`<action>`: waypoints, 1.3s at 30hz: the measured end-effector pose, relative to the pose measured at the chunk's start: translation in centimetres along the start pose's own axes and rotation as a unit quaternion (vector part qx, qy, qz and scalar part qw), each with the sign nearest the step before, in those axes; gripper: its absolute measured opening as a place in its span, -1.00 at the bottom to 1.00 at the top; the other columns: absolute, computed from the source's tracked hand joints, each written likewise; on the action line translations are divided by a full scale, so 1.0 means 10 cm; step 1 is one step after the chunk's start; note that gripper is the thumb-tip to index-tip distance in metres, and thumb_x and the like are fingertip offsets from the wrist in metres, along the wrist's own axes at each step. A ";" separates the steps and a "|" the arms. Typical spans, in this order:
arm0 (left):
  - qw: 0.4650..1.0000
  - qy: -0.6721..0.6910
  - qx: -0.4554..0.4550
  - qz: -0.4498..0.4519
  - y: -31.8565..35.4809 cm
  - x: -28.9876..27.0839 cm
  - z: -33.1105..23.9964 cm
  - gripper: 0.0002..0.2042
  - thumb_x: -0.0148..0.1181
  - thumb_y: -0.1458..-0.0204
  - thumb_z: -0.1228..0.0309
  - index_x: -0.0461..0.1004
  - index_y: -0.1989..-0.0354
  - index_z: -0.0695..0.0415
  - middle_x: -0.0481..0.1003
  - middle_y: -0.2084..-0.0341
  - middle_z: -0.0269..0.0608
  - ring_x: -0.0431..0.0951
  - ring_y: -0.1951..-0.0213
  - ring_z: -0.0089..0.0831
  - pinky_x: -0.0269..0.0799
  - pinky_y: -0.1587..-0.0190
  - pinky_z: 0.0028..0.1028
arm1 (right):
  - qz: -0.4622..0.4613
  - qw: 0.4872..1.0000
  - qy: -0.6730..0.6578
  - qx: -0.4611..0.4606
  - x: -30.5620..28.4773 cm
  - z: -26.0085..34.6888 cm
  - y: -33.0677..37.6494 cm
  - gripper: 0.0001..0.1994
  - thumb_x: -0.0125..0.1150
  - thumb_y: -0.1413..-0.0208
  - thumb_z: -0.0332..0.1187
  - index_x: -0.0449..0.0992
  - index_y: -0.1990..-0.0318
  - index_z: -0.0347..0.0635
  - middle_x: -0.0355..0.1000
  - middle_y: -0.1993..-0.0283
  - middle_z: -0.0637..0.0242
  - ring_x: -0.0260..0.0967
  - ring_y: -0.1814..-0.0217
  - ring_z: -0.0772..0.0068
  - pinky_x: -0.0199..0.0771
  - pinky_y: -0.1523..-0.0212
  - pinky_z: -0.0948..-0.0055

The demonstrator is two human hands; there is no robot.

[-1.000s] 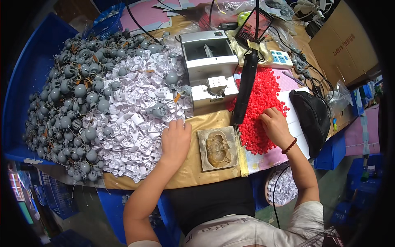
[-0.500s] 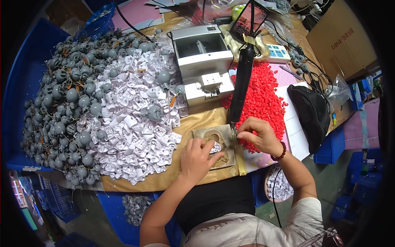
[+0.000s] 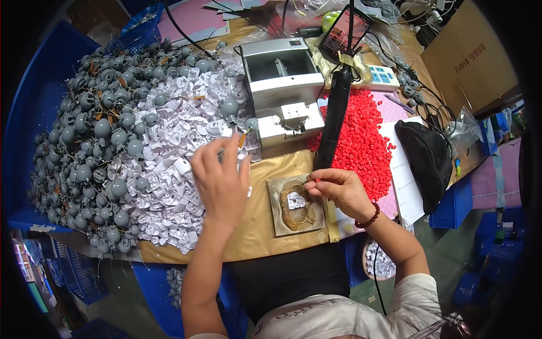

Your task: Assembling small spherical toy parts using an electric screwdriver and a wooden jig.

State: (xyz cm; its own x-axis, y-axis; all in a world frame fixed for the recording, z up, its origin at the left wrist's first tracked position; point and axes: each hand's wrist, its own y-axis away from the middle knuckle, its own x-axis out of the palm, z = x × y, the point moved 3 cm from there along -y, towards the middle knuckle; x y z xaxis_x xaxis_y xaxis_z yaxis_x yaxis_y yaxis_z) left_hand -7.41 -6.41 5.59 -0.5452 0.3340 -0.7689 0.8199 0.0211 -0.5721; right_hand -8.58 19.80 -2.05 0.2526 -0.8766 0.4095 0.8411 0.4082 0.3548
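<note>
My left hand (image 3: 219,183) is over the right edge of a heap of white plastic parts (image 3: 175,169), fingers apart, holding nothing I can see. Just beyond its fingertips, a grey round part with an orange tag (image 3: 243,137) lies by the heap. My right hand (image 3: 347,195) pinches a small red plastic piece (image 3: 318,181) between thumb and forefinger, above the right edge of a square fixture block (image 3: 276,217). One white part (image 3: 295,200) sits in the fixture's hollow. A black electric screwdriver (image 3: 337,101) hangs just beyond my right hand.
Grey round parts with wires (image 3: 101,130) fill the left side. Small red pieces (image 3: 364,141) are heaped at the right, beside a black pouch (image 3: 426,164). A silver machine (image 3: 285,85) stands behind the fixture; a cardboard box (image 3: 468,56) is at the far right.
My left hand has left the fixture and moved left and away from me to the white heap, uncovering the white part. My right hand has shifted slightly left; the red piece now shows in it.
</note>
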 end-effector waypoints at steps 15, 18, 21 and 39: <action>0.868 0.473 -0.150 0.033 -0.36 -1.25 -0.14 -0.86 0.22 -0.23 0.47 0.57 0.29 0.32 0.56 0.47 -0.25 0.50 0.44 -0.59 0.37 0.36 -0.59 | 0.077 0.742 0.493 -0.448 0.34 -0.14 -0.04 -0.76 0.53 0.10 -0.46 0.51 0.34 -0.13 0.45 0.32 0.32 0.40 0.25 0.18 0.42 0.24 0.27; 0.787 0.592 -0.145 0.093 -0.08 -1.28 -0.20 -0.88 0.24 -0.21 0.49 0.60 0.27 0.31 0.57 0.45 -0.20 0.51 0.44 -0.60 0.37 0.38 -0.61 | 0.084 0.709 0.515 -0.475 0.31 -0.21 -0.06 -0.75 0.54 0.10 -0.43 0.52 0.33 -0.12 0.46 0.32 0.36 0.41 0.22 0.23 0.41 0.22 0.28; 0.701 0.617 -0.193 0.303 0.16 -1.19 -0.24 -0.87 0.22 -0.23 0.48 0.62 0.27 0.28 0.58 0.39 -0.20 0.53 0.44 -0.60 0.39 0.40 -0.60 | 0.086 0.665 0.545 -0.503 0.27 -0.20 -0.04 -0.75 0.54 0.10 -0.40 0.55 0.29 -0.13 0.47 0.28 0.39 0.42 0.15 0.26 0.41 0.19 0.27; 0.305 0.738 -0.361 0.482 1.54 0.08 -0.81 -0.76 0.08 -0.37 0.31 0.48 0.04 0.26 0.48 0.40 -0.33 0.54 0.42 -0.58 0.55 0.23 -0.45 | 0.155 0.871 0.364 -0.291 0.29 -0.10 0.17 -0.68 0.48 -0.05 -0.43 0.49 0.08 -0.18 0.47 0.08 0.28 0.44 -0.09 0.24 0.44 -0.10 0.25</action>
State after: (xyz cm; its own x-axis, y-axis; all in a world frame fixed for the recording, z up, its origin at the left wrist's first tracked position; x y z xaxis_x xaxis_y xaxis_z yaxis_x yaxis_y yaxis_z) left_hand 6.16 1.84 -1.52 0.2447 0.5627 0.7896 0.5907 -0.7323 0.3388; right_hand -5.94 17.68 -1.04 0.5681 -0.7638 -0.3064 0.7255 0.6406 -0.2518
